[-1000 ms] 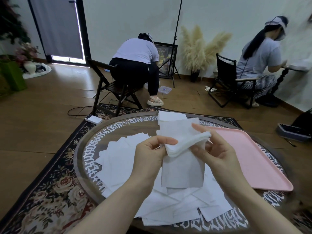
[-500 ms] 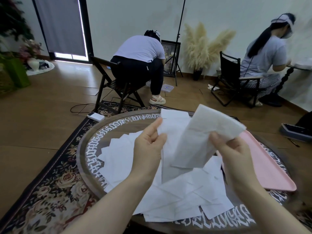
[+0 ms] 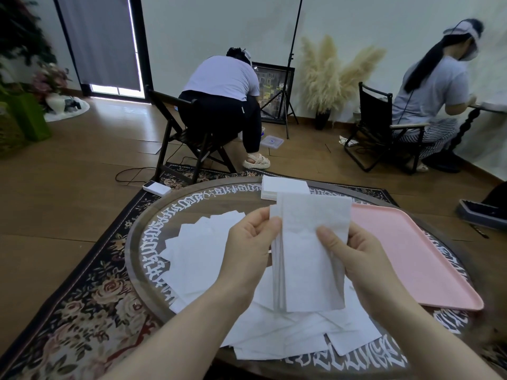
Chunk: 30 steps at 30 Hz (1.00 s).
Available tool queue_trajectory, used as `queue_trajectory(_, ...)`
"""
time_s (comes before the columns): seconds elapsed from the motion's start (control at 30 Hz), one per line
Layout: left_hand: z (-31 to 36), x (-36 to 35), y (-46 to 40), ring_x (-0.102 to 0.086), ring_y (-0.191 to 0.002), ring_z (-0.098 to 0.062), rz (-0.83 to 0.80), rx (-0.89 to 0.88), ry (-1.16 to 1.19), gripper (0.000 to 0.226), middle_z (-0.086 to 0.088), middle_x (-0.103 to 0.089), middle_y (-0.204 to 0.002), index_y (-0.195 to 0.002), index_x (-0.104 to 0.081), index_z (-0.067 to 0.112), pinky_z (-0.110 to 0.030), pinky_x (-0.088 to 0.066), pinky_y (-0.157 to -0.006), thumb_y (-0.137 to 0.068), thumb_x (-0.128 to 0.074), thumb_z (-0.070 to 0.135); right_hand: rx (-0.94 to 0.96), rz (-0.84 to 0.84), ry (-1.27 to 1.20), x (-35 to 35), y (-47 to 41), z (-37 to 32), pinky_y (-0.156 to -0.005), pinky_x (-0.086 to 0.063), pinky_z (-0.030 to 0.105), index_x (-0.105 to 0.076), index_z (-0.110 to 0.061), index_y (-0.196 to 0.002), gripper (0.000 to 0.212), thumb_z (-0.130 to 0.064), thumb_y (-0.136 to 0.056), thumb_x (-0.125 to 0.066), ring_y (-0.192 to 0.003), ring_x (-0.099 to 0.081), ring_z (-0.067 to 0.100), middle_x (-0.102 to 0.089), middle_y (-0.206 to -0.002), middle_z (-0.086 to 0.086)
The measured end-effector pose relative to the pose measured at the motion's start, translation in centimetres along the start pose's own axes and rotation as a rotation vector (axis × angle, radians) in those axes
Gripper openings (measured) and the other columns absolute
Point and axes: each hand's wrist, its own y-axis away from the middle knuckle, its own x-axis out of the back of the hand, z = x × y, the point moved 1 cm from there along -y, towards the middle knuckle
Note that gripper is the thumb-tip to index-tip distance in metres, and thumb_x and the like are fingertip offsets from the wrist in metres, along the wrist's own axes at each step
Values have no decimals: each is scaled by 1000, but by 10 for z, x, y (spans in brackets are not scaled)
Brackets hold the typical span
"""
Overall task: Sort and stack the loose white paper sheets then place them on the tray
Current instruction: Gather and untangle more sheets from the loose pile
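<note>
White paper sheets, pink tray, dark round table with white lettering, floral rug

Tray right of loose sheets

I have one view only, a wide-angle camera worn on the person's head, so nothing is shared with a second view. It looks forward and down across a round table, which fills the lower middle, close in. Both forearms enter from 6 o'clock; the left hand and right hand sit near centre, very near the lens. The pink tray lies toward 3 o'clock. The far wall runs along 12 o'clock, well apart, and straight lines bow at the edges.
</note>
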Motion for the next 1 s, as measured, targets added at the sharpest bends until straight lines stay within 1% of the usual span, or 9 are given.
queue_trajectory(0.1, -1, -1, 0, -71, -75, -9, -11, 1, -8, 21, 2, -77, -90, -107, -69, 18, -23, -56, -61, -100, -50, 12, -9, -6, 9, 0, 0, 0, -61, -55, 19, -71, -14, -107, 32, -29, -79, -64, -85, -74, 19, -77, -98, 4)
queue_trajectory(0.23, -2, 0, -1, -72, -81, -11, -25, 17, -18, 23, 1, -77, -95, -108, -69, 21, -25, -57, -66, -102, -49, 15, -8, -7, 35, 1, 0, 1, -62, -56, 20, -70, -13, -108, 32, -30, -81, -64, -87, -74, 20, -77, -98, 4)
queue_trajectory(0.37, -3, 0, 0, -72, -85, -11, -43, 31, -14, 23, 2, -77, -98, -107, -70, 24, -24, -56, -65, -102, -49, 18, 0, -6, 43, 0, -1, 2, -61, -55, 20, -70, -14, -108, 34, -32, -80, -65, -87, -74, 19, -77, -98, 3)
queue_trajectory(0.5, -4, 1, -1, -72, -87, -13, -58, 33, -15, 22, 2, -76, -100, -107, -71, 25, -28, -58, -70, -102, -50, 22, 5, 2, 24, -1, -2, 4, -61, -55, 20, -71, -14, -106, 33, -31, -79, -66, -86, -74, 20, -77, -98, 4)
queue_trajectory(0.63, -4, 1, -1, -72, -88, -13, -58, 34, -2, 23, 1, -76, -101, -108, -71, 25, -27, -57, -68, -102, -49, 20, 15, -1, 39, 0, -4, 5, -62, -55, 20, -71, -16, -106, 32, -31, -79, -66, -86, -74, 18, -77, -98, 2)
queue_trajectory(0.8, -3, 1, -1, -72, -87, -14, -64, 40, 22, 24, -1, -77, -101, -109, -71, 23, -27, -57, -68, -102, -48, 18, 9, -5, 49, 0, -4, 6, -68, -56, 25, -71, -16, -108, 33, -32, -79, -66, -90, -74, 21, -77, -100, 3)
queue_trajectory(0.93, -4, 0, 0, -73, -91, -18, -91, 20, 54, 20, -2, -76, -103, -112, -69, 20, -33, -60, -76, -97, -57, 26, 25, -1, 43, 0, -4, 7, -66, -56, 22, -71, -15, -106, 33, -31, -78, -66, -89, -74, 21, -77, -98, 3)
queue_trajectory(1.0, -5, 1, 0, -74, -89, -17, -85, -4, 60, 20, -3, -77, -101, -112, -68, 18, -29, -60, -71, -93, -62, 19, 35, -7, 31, -1, -3, 7, -66, -57, 22, -71, -14, -107, 33, -30, -78, -66, -89, -74, 21, -77, -99, 3)
